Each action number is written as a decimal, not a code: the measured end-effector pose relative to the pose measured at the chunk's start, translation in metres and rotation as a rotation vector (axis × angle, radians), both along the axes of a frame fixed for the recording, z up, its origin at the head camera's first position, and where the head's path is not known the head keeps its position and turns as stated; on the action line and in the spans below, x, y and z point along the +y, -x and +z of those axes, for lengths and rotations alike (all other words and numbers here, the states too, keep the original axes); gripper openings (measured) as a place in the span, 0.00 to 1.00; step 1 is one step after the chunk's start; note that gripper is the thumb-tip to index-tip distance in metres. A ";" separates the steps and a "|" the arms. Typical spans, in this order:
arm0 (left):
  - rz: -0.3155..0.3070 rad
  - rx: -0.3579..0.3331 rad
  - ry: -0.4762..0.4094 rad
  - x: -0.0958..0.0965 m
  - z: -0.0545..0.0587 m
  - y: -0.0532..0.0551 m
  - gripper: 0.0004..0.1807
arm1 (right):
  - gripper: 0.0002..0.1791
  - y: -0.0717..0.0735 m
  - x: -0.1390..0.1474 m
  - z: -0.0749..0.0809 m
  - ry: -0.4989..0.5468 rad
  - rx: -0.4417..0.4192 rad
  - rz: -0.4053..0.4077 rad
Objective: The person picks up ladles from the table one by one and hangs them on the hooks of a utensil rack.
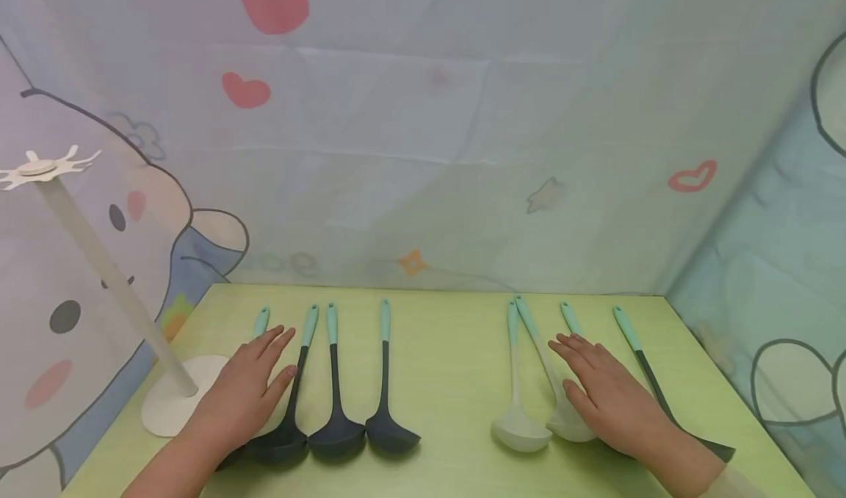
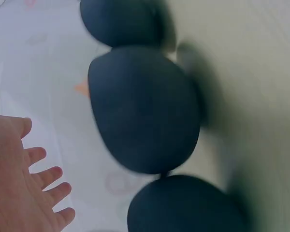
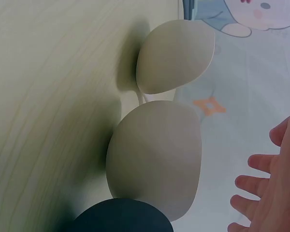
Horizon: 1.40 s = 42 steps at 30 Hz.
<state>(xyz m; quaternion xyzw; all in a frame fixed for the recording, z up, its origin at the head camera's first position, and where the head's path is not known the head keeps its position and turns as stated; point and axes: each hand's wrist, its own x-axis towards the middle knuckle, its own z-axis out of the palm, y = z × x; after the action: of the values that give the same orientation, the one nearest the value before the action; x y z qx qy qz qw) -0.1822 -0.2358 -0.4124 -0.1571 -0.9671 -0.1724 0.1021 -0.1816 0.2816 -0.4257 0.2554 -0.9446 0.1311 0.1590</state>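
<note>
My left hand (image 1: pixel 241 388) hovers over the left end of several black ladles (image 1: pixel 337 439) with mint handles, fingers extended and holding nothing. It covers part of the leftmost one. In the left wrist view, black ladle bowls (image 2: pixel 145 111) loom close to the camera, apart from the hand. On the right, two cream ladles (image 1: pixel 522 433) with mint handles lie side by side. My right hand (image 1: pixel 611 399), fingers loosely extended, is above a utensil whose mint handle (image 1: pixel 569 317) shows past it. A dark bowl (image 3: pixel 123 217) appears beneath the cream bowls in the right wrist view.
At the left of the light green table (image 1: pixel 456 380) stands a white rack (image 1: pixel 122 285) with a round base and hooked top. A black utensil (image 1: pixel 654 380) with a mint handle lies at the far right. Printed cloth (image 1: pixel 396 116) hangs behind.
</note>
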 end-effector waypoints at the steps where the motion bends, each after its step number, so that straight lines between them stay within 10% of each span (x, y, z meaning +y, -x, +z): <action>1: 0.016 -0.005 -0.014 -0.004 0.002 0.001 0.32 | 0.25 0.000 0.000 0.000 0.001 0.001 0.002; 13: 0.265 0.105 -0.341 -0.058 0.031 -0.001 0.34 | 0.26 -0.003 -0.001 0.003 0.004 0.001 0.009; 24: 0.715 0.178 -0.744 -0.079 0.044 0.000 0.29 | 0.25 -0.006 0.001 0.003 -0.008 -0.005 -0.006; 42: 0.661 -0.051 -0.726 -0.104 0.020 0.017 0.35 | 0.25 -0.011 0.003 0.003 0.003 -0.047 -0.034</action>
<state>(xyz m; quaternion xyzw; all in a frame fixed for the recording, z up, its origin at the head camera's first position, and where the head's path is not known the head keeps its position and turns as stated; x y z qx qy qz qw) -0.1993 -0.3393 -0.3928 0.2082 -0.8448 -0.4604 0.1759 -0.1706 0.2844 -0.4225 0.2359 -0.9521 0.1357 0.1395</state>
